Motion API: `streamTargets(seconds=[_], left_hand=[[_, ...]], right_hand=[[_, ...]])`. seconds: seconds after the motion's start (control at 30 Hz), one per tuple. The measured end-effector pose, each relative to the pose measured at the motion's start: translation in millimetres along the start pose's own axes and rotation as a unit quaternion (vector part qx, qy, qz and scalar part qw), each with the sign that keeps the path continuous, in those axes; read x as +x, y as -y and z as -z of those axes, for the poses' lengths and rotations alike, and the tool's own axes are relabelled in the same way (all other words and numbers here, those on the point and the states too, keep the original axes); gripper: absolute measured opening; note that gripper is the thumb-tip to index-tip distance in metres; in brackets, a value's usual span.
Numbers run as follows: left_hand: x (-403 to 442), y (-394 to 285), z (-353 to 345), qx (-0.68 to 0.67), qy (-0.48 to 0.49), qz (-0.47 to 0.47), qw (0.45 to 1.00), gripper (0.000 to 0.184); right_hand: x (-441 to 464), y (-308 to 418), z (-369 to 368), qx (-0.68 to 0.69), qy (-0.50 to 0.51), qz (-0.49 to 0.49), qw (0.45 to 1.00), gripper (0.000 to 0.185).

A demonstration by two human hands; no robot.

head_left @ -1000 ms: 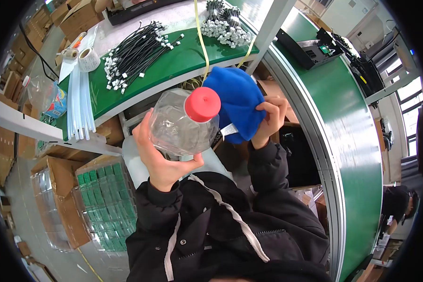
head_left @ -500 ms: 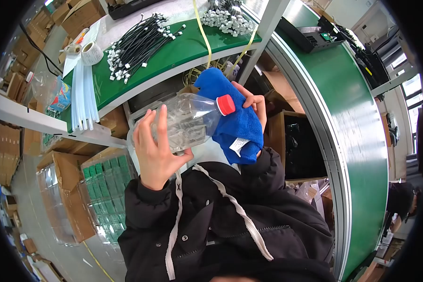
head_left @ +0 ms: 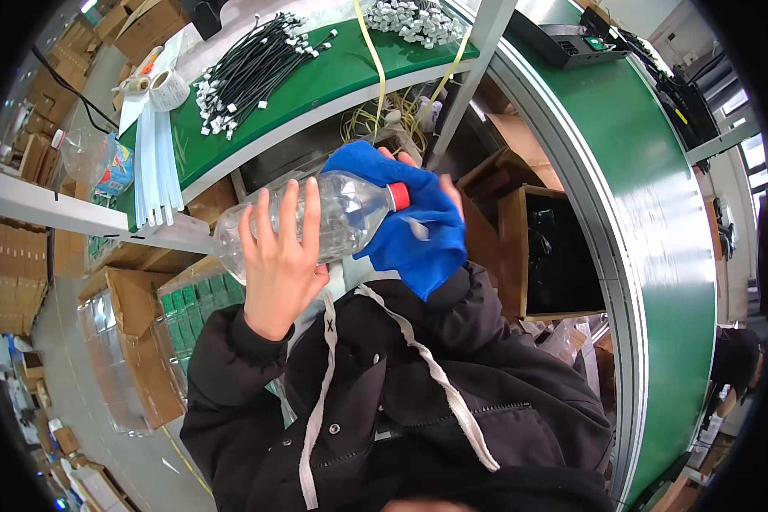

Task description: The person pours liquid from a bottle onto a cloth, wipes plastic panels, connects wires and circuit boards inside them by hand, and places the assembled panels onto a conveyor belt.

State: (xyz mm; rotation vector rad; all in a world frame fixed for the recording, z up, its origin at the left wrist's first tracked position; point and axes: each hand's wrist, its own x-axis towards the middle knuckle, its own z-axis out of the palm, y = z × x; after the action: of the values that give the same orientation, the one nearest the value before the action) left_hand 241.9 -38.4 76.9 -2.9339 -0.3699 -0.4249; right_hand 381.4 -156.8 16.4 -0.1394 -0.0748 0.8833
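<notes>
My left hand (head_left: 283, 247) grips a clear plastic bottle (head_left: 350, 209) around its body, fingers across the near side. The bottle lies tilted, its red cap (head_left: 398, 196) pointing right. Behind the cap and shoulder is a blue cloth (head_left: 427, 235), held by my right hand (head_left: 448, 188). Most of that hand is hidden by the cloth, with only some blurred fingers showing at its upper and right edges. The cloth touches or lies close behind the bottle's neck end; exactly where they meet cannot be made out.
A green shelf (head_left: 290, 98) ahead carries black cables (head_left: 252, 72) with white connectors, a label roll (head_left: 169, 90), pale strips (head_left: 155, 166) and another bottle (head_left: 94, 162). To the right runs a green conveyor (head_left: 648, 282). Below are open cardboard boxes (head_left: 514, 247) and a metal post (head_left: 478, 77).
The bottle and both hands have shifted slightly left. My right hand has moved behind the cloth, which has changed shape, and the bottle's cap has turned a little away from me.
</notes>
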Motion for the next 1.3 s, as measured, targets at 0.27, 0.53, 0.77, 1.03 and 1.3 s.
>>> streamTargets(seconds=[0.27,0.53,0.77,1.03,1.3], left_hand=[[19.0,-3.3,13.4,0.279,0.075,-0.106,0.951,0.065],[21.1,3.6,-4.6,0.319,0.025,-0.152,0.935,0.065],[13.0,22.7,-15.7,0.21,-0.034,-0.109,0.971,0.079],[1.7,38.2,-11.1,0.027,-0.021,-0.042,0.999,0.094],[-1.9,46.2,-14.8,0.111,-0.041,-0.078,0.99,0.094]], right_hand=[[9.4,-28.0,35.4,-0.013,-0.089,-0.009,0.996,0.048],[16.7,-36.9,63.2,0.114,0.053,-0.072,0.989,0.046],[17.1,-34.7,48.2,0.081,-0.058,-0.054,0.994,0.052],[15.6,-29.0,29.9,0.04,0.053,-0.057,0.996,0.062],[17.5,-41.3,38.8,0.052,0.018,-0.071,0.996,0.059]])
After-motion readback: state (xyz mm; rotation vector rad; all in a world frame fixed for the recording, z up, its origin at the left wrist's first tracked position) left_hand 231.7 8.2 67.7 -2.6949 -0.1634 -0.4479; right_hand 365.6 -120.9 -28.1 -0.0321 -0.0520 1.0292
